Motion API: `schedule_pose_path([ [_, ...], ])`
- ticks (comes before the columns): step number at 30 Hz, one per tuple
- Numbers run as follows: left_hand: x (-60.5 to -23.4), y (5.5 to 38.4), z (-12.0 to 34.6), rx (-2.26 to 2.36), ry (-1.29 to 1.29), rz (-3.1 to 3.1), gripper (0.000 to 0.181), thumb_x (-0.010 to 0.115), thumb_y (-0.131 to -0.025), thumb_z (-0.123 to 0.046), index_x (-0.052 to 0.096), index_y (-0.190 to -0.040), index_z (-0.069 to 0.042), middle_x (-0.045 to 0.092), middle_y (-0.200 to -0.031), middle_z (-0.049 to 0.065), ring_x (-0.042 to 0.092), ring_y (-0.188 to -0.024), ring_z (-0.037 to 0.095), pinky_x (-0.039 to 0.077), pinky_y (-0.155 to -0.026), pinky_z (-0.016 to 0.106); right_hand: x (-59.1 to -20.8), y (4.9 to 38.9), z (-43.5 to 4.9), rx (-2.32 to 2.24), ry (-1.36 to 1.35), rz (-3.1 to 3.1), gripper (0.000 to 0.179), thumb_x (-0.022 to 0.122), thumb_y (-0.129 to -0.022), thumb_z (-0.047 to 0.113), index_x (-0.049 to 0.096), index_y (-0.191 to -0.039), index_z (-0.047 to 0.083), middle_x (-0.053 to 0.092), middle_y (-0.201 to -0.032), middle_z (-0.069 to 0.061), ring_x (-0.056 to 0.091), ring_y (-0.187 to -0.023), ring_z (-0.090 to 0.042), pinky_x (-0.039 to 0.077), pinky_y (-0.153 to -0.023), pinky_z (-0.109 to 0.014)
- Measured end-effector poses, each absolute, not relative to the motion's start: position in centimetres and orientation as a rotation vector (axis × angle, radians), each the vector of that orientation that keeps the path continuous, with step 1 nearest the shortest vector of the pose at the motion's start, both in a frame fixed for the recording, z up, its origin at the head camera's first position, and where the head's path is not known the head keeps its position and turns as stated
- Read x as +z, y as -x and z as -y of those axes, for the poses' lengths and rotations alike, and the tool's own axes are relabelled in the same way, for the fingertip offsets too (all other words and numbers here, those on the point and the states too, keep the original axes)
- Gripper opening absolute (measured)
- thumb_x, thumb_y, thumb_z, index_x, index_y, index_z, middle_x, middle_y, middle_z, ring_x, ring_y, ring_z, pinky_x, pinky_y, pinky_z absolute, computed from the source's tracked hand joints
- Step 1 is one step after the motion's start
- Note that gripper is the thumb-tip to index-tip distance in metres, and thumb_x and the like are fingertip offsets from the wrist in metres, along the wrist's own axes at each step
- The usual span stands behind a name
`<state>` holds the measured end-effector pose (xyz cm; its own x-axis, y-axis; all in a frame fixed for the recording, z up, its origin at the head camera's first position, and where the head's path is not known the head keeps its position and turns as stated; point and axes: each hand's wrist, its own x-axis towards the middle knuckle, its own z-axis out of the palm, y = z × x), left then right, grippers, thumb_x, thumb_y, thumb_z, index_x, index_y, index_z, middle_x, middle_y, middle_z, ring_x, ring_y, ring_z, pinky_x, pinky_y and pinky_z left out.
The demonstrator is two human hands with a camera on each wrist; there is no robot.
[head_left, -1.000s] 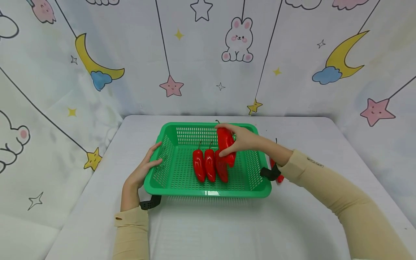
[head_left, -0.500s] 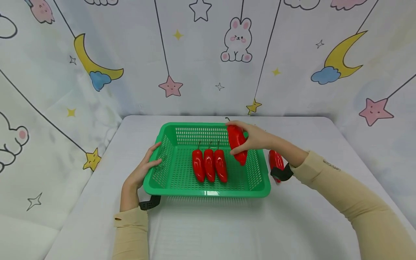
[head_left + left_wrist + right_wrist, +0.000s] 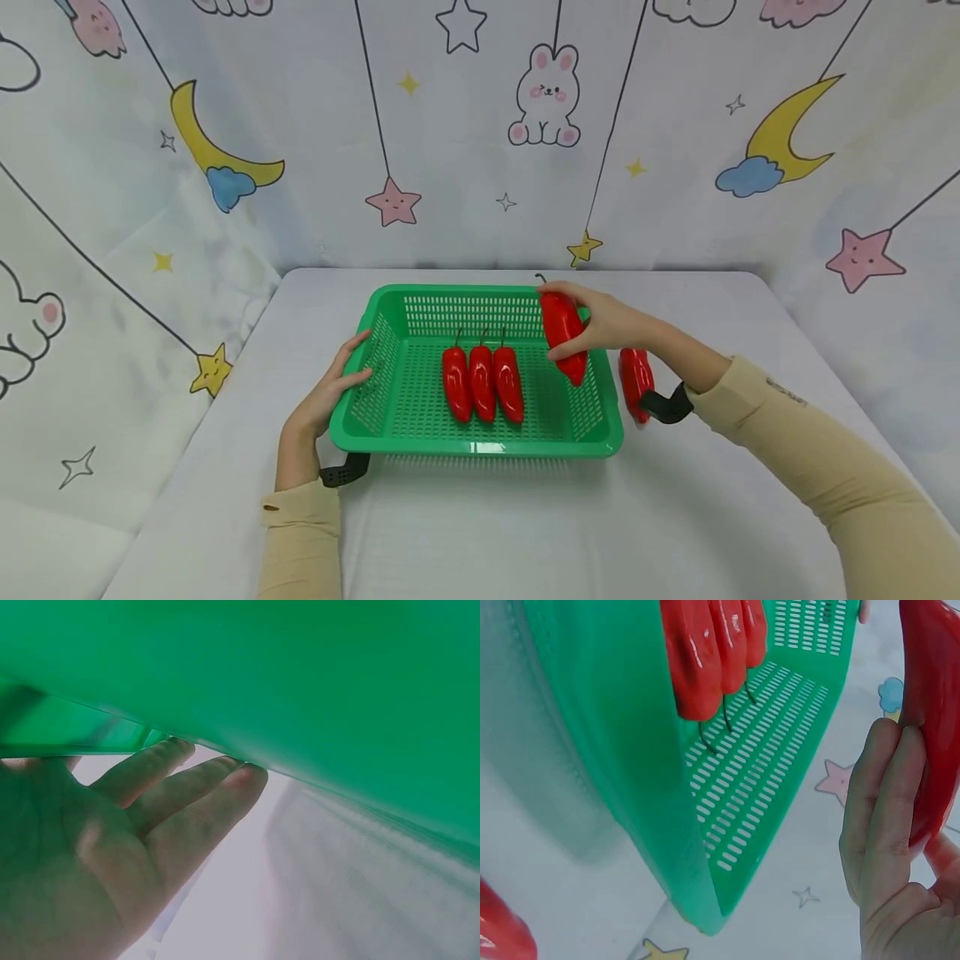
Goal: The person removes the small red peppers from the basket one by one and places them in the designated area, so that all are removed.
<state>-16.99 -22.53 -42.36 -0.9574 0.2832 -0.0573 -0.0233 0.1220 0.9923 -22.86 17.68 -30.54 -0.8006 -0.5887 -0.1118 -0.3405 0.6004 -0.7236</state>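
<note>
In the head view, my right hand (image 3: 596,323) grips a red chili pepper (image 3: 561,323) between thumb and fingers, above the right part of a green plastic basket (image 3: 352,446). The right wrist view shows the fingers curled against the held pepper's side. Three similar red chili peppers (image 3: 482,383) lie side by side on the basket floor, stems pointing away. My left hand (image 3: 318,402) touches the basket's left rim. In the left wrist view, its fingers (image 3: 214,802) are fairly straight and meet the rim from outside.
Another red chili pepper (image 3: 636,379) lies on the white table (image 3: 480,533) just right of the basket, partly hidden by the black wrist strap (image 3: 666,405). A patterned cloth backdrop (image 3: 465,125) stands behind the table.
My right hand has carried the held pepper rightward, away from the three peppers in the basket. The pepper on the table is more exposed. My left hand has stayed at the rim.
</note>
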Motion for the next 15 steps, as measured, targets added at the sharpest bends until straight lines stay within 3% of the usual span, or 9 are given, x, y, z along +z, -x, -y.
schedule_pose_path([
  [8, -42.7, 15.9, 22.7, 1.876, -0.235, -2.184, 0.061, 0.041, -0.098, -0.021, 0.007, -0.148, -0.027, -0.006, -0.151, 0.006, 0.013, -0.131, 0.036, 0.029, -0.094, 0.052, -31.0, 21.9, -18.8, -1.091, 0.729, -2.436, 0.088, 0.081, -0.068, 0.026, 0.031, -0.14, 0.019, 0.045, -0.122, -0.012, 0.049, -0.105, -0.032, 0.052, -0.069, -0.036],
  [15, -42.4, 16.5, 22.5, 1.878, -0.275, -2.207, 0.06, 0.041, -0.098, -0.024, 0.008, -0.147, -0.031, -0.006, -0.151, 0.007, 0.014, -0.132, 0.037, 0.032, -0.092, 0.049, -30.2, 21.8, -20.6, -1.117, 0.681, -2.441, 0.086, 0.08, -0.07, 0.023, 0.03, -0.14, 0.02, 0.045, -0.12, -0.016, 0.057, -0.093, -0.031, 0.052, -0.067, -0.037],
])
